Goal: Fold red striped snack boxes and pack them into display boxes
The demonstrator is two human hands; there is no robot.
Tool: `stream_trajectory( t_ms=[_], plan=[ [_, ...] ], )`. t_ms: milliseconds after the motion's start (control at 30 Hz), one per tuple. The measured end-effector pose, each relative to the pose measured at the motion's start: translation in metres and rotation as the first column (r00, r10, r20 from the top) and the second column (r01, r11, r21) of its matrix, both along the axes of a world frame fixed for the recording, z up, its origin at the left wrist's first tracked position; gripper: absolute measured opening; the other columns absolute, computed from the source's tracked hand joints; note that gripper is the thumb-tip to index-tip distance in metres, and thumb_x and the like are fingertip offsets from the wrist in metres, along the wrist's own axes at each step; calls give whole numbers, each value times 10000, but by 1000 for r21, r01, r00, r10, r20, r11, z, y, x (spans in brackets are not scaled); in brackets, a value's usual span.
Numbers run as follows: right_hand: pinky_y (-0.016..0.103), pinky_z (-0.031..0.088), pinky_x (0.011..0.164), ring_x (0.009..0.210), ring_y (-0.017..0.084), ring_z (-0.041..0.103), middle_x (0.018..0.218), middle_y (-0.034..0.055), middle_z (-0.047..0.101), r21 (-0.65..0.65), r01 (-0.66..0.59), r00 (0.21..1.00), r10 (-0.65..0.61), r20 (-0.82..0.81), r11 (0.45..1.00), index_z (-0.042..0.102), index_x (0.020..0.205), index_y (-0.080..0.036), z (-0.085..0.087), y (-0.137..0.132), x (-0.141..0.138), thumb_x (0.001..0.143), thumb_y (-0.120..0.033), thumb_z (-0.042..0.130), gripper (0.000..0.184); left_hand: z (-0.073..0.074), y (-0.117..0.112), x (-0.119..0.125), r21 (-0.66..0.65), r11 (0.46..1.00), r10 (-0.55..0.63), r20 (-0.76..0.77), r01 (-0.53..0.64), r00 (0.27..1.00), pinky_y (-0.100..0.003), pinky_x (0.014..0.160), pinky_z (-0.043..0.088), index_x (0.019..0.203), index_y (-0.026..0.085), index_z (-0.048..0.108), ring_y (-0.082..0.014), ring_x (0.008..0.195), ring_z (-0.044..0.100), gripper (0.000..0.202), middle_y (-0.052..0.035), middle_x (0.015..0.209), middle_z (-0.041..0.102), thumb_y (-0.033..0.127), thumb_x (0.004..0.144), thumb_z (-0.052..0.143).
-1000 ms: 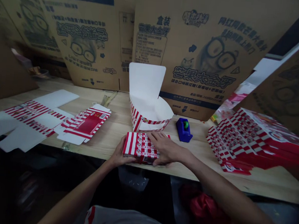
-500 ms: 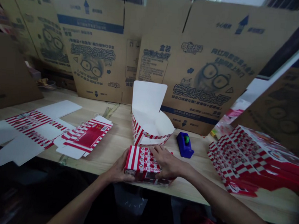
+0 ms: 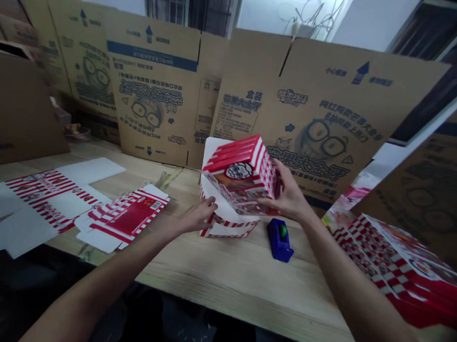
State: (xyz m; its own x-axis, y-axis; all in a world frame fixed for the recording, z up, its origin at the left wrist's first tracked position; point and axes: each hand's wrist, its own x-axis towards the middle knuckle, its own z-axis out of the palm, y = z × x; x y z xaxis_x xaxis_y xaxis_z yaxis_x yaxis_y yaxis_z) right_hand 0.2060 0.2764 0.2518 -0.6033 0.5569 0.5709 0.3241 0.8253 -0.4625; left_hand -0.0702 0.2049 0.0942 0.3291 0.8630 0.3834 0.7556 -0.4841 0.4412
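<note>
My right hand (image 3: 289, 193) grips a block of small red-and-white boxes (image 3: 244, 174) by its right end. The block is tilted over an open striped box (image 3: 228, 229), whose white lid stands up at the back. At the striped box's front left edge, my left hand (image 3: 199, 215) has its fingers curled on the rim. The block hides much of the box's inside, so I cannot see how deep the block sits.
Flat striped box blanks (image 3: 62, 197) and a folded striped carton (image 3: 130, 216) lie on the left. A blue tape dispenser (image 3: 280, 240) stands right of the open box. Stacked red-and-white boxes (image 3: 397, 264) occupy the right. Tall cardboard sheets (image 3: 254, 126) line the table's back.
The block has been lifted from the table's front edge and carried up over the open box, now tilted. My left hand has let go of it and moved to the box's rim. The view has tipped upward.
</note>
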Motion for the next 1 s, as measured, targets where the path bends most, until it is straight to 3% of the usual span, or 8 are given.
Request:
stream_trajectory(
  t_ms=[267,533,633,700,733,867,933,1000],
  plan=[
    [529,286,1113,1324,372,351,1415,185,392,-37,-65,909,75,409,997,247,1477,-151,-55,57,-52,615,-464,800,1071,-9,-22,-46,9,996,88,-48,-88,995,-437,917,469,950,206,530,-307,1092,547,265,-100,1141,526,135,737,672],
    [518,414,980,1164,375,460,1266,205,479,-138,15,671,92,735,990,328,1430,-100,-126,18,-64,590,-419,807,1019,-34,-40,-20,-64,985,169,242,-158,955,-489,1079,366,1276,200,452,-346,1306,427,627,-156,1458,355,269,722,738],
    [498,416,998,1175,359,477,1300,174,495,-327,-22,648,263,715,945,348,1431,-147,-121,26,-66,581,-534,803,1039,-55,-75,23,-350,894,447,731,-278,516,-475,1083,375,1370,227,339,-330,1284,467,919,-154,1473,345,400,611,827],
    [457,429,1000,1139,323,535,1256,132,576,-536,21,632,404,661,844,496,1317,-175,-110,43,-70,658,-634,720,833,-67,-92,57,-616,787,617,784,-37,67,-476,1007,450,1334,201,364,-324,1167,575,918,-178,1344,489,551,605,798],
    [438,441,989,1095,307,573,1194,120,629,-626,67,630,454,630,777,583,1205,-171,-105,53,-72,703,-673,661,714,-70,-96,72,-677,725,686,726,131,-44,-501,936,492,1321,137,372,-354,1102,614,943,-234,1268,535,661,622,728],
    [412,511,893,935,278,662,944,103,733,-863,304,736,475,482,404,684,890,-153,-105,74,-85,731,-731,588,608,-72,-79,101,-510,507,857,381,695,-346,-588,830,503,1387,-21,274,-509,1268,437,1220,-397,1341,405,934,630,321],
    [427,535,849,903,277,672,901,100,743,-894,359,791,420,445,269,689,901,-153,-115,71,-89,714,-712,625,593,-67,-62,97,-341,549,833,298,764,-466,-633,860,463,1442,19,236,-529,1368,264,1237,-370,1455,283,949,628,204],
    [457,539,838,902,286,668,887,104,744,-905,329,853,326,408,271,692,928,-139,-126,63,-87,718,-662,664,565,-63,-49,89,-216,624,775,289,751,-562,-685,883,412,1475,91,226,-538,1383,211,1191,-323,1511,234,938,637,229]
  ],
)
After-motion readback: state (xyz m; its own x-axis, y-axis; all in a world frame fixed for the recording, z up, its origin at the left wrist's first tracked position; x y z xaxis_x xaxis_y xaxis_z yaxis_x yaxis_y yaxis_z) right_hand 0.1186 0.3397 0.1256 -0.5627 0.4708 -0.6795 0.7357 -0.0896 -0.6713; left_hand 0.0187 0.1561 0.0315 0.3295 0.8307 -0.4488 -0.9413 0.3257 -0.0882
